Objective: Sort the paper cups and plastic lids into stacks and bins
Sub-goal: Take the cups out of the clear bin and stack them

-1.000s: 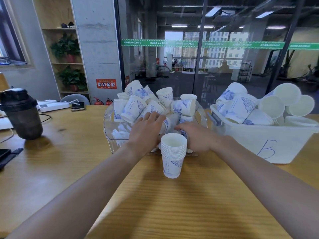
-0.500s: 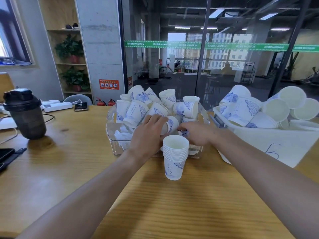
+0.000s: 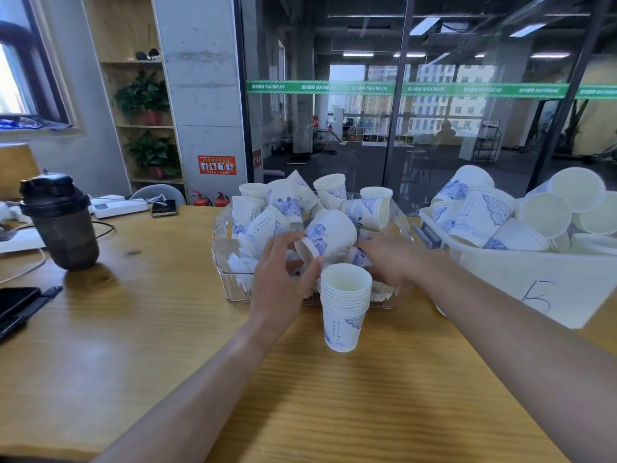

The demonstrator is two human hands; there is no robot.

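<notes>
Head view, only camera: the left hand [image 3: 283, 282] now grips a white paper cup with blue floral print [image 3: 329, 237] by its base end, thumb under the bottom rim, fingers over the top, cup lying on its side and lifted clear above the pile at frame centre; half a second ago that hand was flat on the heap with no cup separated, so one cup has just been pulled free. The right hand [image 3: 389, 259] reaches into the clear plastic bin [image 3: 222, 259] just right of the held cup, fingers curled down among the loose cups; whether it holds anything I cannot tell, the fingertips are hidden. The bin sits at frame centre on the light wooden table [image 3: 133, 345], packed with jumbled cups and crumpled white pieces near its floor, possibly lids, too unclear. The upright stack of nested white paper cups [image 3: 345, 305] stands on the table just in front of the bin, between the two forearms, top cup empty and facing up. The white plastic tub marked with a blue letter B [image 3: 541, 285] at right holds more cups. A dark shaker bottle [image 3: 60, 222] stands at left. Judgement: sorting is early, and the freed cup likely needs turning upright to nest on the stack.
</notes>
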